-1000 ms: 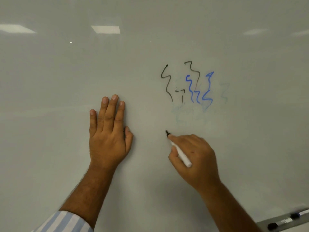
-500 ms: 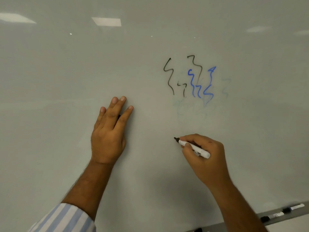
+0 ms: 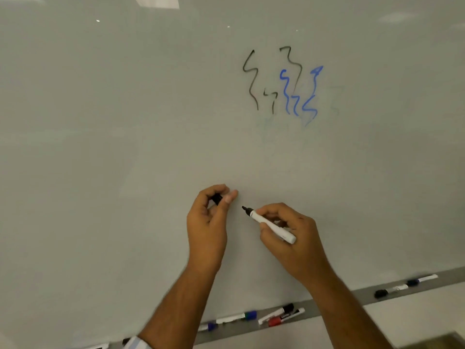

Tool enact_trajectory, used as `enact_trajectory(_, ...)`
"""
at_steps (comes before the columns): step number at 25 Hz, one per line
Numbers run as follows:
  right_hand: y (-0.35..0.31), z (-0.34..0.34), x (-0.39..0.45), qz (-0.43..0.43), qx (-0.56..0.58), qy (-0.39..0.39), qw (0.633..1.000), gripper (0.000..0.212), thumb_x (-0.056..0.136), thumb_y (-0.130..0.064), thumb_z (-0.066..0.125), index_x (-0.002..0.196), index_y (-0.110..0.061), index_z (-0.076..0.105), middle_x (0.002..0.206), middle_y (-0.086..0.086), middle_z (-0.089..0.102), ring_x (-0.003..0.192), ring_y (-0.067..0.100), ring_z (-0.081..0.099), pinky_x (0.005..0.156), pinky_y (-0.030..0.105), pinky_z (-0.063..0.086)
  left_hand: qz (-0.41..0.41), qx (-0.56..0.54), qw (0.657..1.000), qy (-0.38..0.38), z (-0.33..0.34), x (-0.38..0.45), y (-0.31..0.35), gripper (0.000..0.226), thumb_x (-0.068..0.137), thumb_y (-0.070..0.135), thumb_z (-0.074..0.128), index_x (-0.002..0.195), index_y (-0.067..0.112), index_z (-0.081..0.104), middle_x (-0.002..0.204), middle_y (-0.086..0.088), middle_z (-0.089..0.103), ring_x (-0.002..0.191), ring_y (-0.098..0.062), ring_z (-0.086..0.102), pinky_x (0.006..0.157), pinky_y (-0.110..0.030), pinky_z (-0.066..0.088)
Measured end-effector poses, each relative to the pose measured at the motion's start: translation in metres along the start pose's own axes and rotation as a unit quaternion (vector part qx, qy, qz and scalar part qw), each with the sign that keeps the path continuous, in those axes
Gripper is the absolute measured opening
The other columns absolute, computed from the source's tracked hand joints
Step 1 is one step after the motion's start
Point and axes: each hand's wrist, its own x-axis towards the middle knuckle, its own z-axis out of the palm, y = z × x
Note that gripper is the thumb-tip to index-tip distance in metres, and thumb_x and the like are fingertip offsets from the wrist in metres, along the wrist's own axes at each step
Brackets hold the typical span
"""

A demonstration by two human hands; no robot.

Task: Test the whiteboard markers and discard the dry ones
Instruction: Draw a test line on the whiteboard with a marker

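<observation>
At lower centre, the left hand (image 3: 206, 222) pinches a black cap (image 3: 217, 199), likely ready to recap. Just right, the right hand (image 3: 293, 241) grips the uncapped black marker (image 3: 270, 224), nib aimed at the cap. Other markers (image 3: 280, 316) lie on the tray (image 3: 312, 309) along the bottom.

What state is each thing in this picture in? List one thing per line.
White-barrelled black marker: uncapped, gripped by right hand.
Small black cap: off, pinched in left hand.
Glossy whiteboard: marked with black and blue squiggles.
Green-capped marker on grey tray: capped, lying flat.
Red-capped marker: capped, lying flat.
</observation>
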Motion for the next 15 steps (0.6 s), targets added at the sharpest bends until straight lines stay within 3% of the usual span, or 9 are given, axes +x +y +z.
enact_trajectory(3, 0.0, -0.001, -0.013, -0.036, -0.03, -0.005, 0.999, 0.029, 0.093, -0.033, 0.068, 0.116, -0.019, 0.077, 0.102, -0.012, 0.077, 0.089, 0.016, 0.074, 0.075, 0.032, 0.064, -0.154, -0.147, 0.977, -0.009, 0.013, -0.015, -0.001, 0.018, 0.101, 0.005, 0.065, 0.118, 0.007, 0.071, 0.122, -0.016, 0.076, 0.116, -0.023, 0.074, 0.106, -0.041, 0.058)
enact_trajectory(7, 0.006, -0.003, -0.037, -0.079, -0.071, 0.009, 0.994, 0.029, 0.095, -0.032, 0.07, 0.12, -0.02, 0.076, 0.105, -0.01, 0.077, 0.09, 0.01, 0.072, 0.078, 0.025, 0.063, -0.284, -0.306, 0.909, 0.008, 0.025, -0.035, 0.001, 0.02, 0.102, -0.009, 0.053, 0.116, 0.0, 0.065, 0.135, -0.031, 0.065, 0.118, -0.03, 0.073, 0.105, -0.042, 0.058)
enact_trajectory(10, 0.017, -0.007, -0.055, -0.078, -0.084, -0.005, 0.993, 0.034, 0.099, -0.041, 0.069, 0.124, -0.021, 0.075, 0.107, -0.01, 0.077, 0.091, 0.006, 0.072, 0.079, 0.023, 0.063, -0.326, -0.341, 0.881, 0.022, 0.037, -0.05, -0.005, 0.022, 0.101, -0.012, 0.051, 0.111, 0.001, 0.065, 0.124, -0.03, 0.068, 0.117, -0.033, 0.074, 0.11, -0.046, 0.052)
enact_trajectory(13, 0.03, -0.02, -0.064, -0.063, -0.091, -0.015, 0.994, 0.047, 0.102, -0.055, 0.061, 0.125, -0.018, 0.076, 0.111, -0.008, 0.078, 0.094, 0.005, 0.072, 0.084, 0.023, 0.063, -0.349, -0.337, 0.874, 0.034, 0.055, -0.064, -0.013, 0.024, 0.1, -0.014, 0.05, 0.109, 0.001, 0.066, 0.105, -0.018, 0.072, 0.116, -0.034, 0.074, 0.113, -0.048, 0.05)
enact_trajectory(15, 0.037, -0.032, -0.068, -0.059, -0.094, -0.012, 0.994, 0.051, 0.103, -0.056, 0.058, 0.126, -0.014, 0.076, 0.111, -0.005, 0.079, 0.095, 0.005, 0.073, 0.086, 0.02, 0.062, -0.373, -0.353, 0.858, 0.029, 0.07, -0.073, -0.017, 0.018, 0.1, -0.009, 0.053, 0.106, 0.002, 0.066, 0.104, -0.018, 0.074, 0.117, -0.033, 0.074, 0.115, -0.048, 0.048)
